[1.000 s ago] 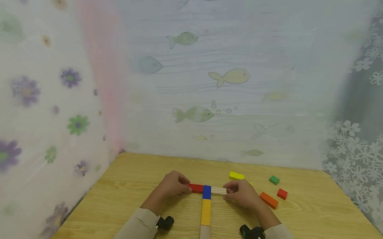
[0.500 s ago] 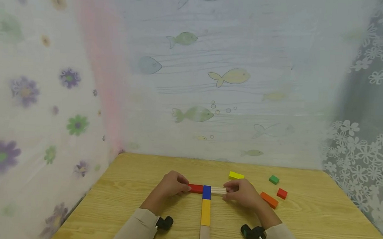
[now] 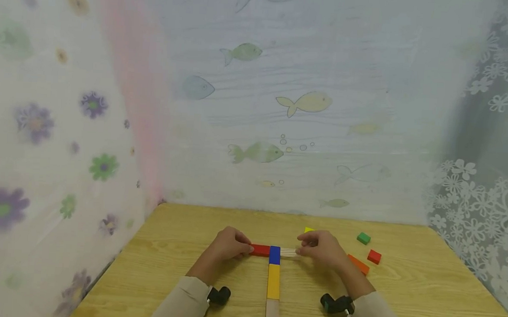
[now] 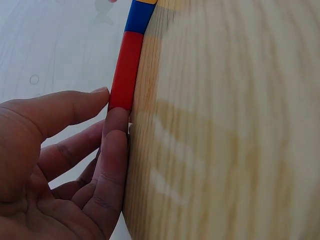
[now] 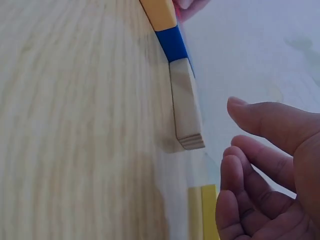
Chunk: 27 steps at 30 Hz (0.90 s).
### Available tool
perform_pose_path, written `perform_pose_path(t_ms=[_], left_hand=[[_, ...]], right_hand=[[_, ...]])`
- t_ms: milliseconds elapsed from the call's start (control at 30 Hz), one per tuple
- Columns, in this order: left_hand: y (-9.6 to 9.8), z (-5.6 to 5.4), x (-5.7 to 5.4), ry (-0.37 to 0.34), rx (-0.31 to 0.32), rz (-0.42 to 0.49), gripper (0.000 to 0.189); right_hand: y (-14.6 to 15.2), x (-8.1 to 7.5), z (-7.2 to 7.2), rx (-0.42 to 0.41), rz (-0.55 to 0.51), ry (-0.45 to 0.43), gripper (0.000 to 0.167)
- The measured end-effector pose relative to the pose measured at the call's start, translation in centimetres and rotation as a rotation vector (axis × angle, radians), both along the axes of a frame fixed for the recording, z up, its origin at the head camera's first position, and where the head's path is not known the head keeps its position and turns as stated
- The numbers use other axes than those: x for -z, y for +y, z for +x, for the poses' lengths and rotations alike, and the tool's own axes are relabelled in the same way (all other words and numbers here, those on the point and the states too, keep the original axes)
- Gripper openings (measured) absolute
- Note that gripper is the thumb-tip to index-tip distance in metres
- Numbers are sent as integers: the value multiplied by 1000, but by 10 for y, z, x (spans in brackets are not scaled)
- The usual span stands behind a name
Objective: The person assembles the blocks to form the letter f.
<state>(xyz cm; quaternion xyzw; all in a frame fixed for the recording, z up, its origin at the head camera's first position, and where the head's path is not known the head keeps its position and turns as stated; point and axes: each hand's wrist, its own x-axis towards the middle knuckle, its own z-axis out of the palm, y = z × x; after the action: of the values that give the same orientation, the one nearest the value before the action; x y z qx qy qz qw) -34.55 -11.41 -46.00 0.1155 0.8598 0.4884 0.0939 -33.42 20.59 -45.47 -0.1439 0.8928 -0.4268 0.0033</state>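
Note:
In the head view, wooden blocks form a T on the table. A red block (image 3: 260,250) and a plain wooden block (image 3: 290,252) flank a blue block (image 3: 275,255). Below the blue one run a yellow-orange block (image 3: 274,281) and a light brown block (image 3: 272,314). My left hand (image 3: 228,245) holds the outer end of the red block (image 4: 126,70) between thumb and fingers. Beside the plain block's outer end is my right hand (image 3: 323,250), thumb and fingers parted. The right wrist view shows a gap between its fingers and the plain block (image 5: 186,102).
Loose blocks lie to the right: a green block (image 3: 364,238), a small red block (image 3: 374,256) and an orange block (image 3: 358,265) partly behind the right hand. A yellow block (image 3: 309,230) is mostly hidden by that hand. Printed curtains surround the wooden table (image 3: 190,217).
My right hand has let go of the plain wooden block and lifted slightly, covering more of the yellow block. The left hand and the T of blocks have stayed put.

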Motion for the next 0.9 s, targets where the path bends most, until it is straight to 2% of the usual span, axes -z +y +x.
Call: perform_pose_path(t_ms=[200, 500, 900], left_hand=[[-1, -1, 1, 6, 0, -7, 20], [0, -1, 1, -7, -2, 9, 17], [0, 0, -1, -4, 2, 1, 18]], right_hand=[[2, -8, -7, 32, 44, 32, 37], [9, -12, -17, 95, 65, 47, 34], [22, -3, -32, 181, 141, 49, 38]])
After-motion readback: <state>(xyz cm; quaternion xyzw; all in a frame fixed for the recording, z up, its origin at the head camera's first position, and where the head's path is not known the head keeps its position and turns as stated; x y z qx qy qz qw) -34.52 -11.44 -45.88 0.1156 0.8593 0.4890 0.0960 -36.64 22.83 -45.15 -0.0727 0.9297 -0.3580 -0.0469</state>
